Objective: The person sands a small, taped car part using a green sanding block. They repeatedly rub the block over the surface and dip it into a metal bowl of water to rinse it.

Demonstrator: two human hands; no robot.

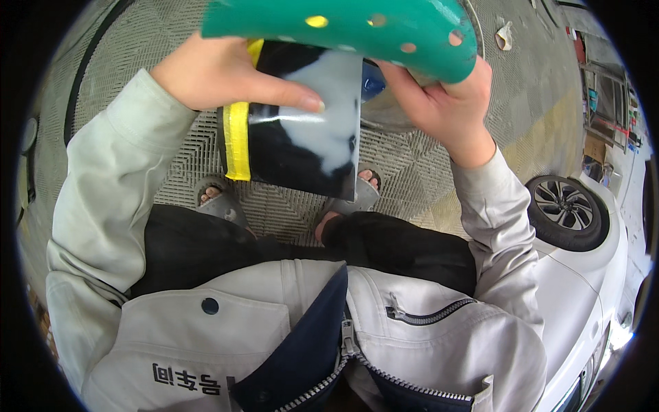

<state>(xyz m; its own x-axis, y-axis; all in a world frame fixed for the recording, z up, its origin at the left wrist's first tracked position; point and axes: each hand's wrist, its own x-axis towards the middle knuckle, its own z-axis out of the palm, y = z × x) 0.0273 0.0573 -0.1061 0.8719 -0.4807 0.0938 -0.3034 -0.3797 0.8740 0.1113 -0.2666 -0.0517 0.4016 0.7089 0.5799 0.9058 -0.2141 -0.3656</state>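
A glossy black panel [281, 147] with a smeared grey-white patch [319, 127] is held up in front of me. Yellow tape [237, 141] runs along its left edge. My left hand [237, 79] grips the panel, thumb laid across its face and fingers hidden behind. Above it arches a green curved strip with round holes [343, 31], its upper part cut off by the picture's edge. My right hand [446, 99] is closed on the strip's right end, most fingertips hidden. The strip covers the panel's upper edge; whether the two touch, I cannot tell.
Behind the panel's right edge shows a blue object [373, 80] over a round container, mostly hidden. My sandalled feet [353, 196] stand on a ridged grate floor [288, 223]. A white car [573, 275] is close on my right. A crumpled white scrap [504, 36] lies farther off.
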